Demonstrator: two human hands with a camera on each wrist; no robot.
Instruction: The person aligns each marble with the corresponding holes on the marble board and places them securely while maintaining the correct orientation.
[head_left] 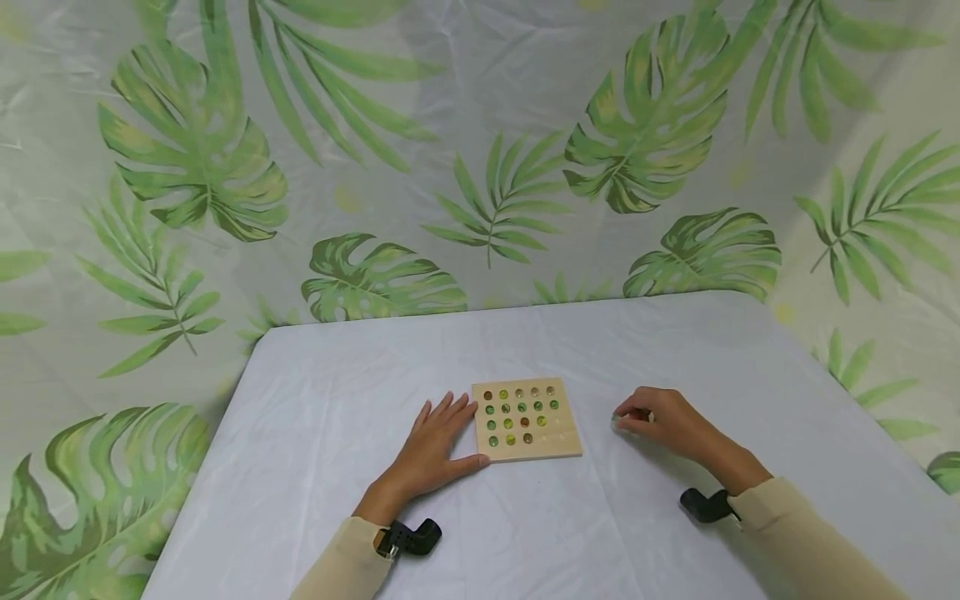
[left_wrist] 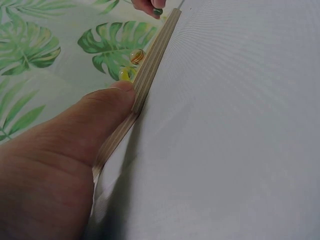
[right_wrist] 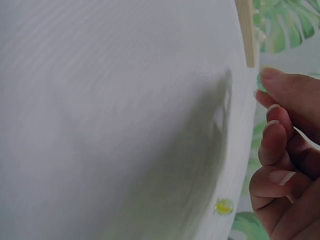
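A flat light-wood board (head_left: 564, 440) lies on the table with several glass marbles (head_left: 507, 423) in rows on it, green, yellow and brownish. Bare wood shows at its lower right. My left hand (head_left: 433, 452) rests at the board's left side, fingers stretched out and fingertips at the edge. In the left wrist view its thumb (left_wrist: 107, 102) touches the near edge, beside a yellow marble (left_wrist: 127, 74). Right of the board, my right hand (head_left: 667, 423) pinches a pale green marble (right_wrist: 261, 83) between thumb and index finger, above the cloth; its other fingers are curled.
A white cloth (head_left: 345, 375) covers the table. One yellow marble (right_wrist: 223, 206) lies on it near the right hand, seen in the right wrist view. A leaf-patterned curtain (head_left: 517, 100) hangs behind the table's far edge.
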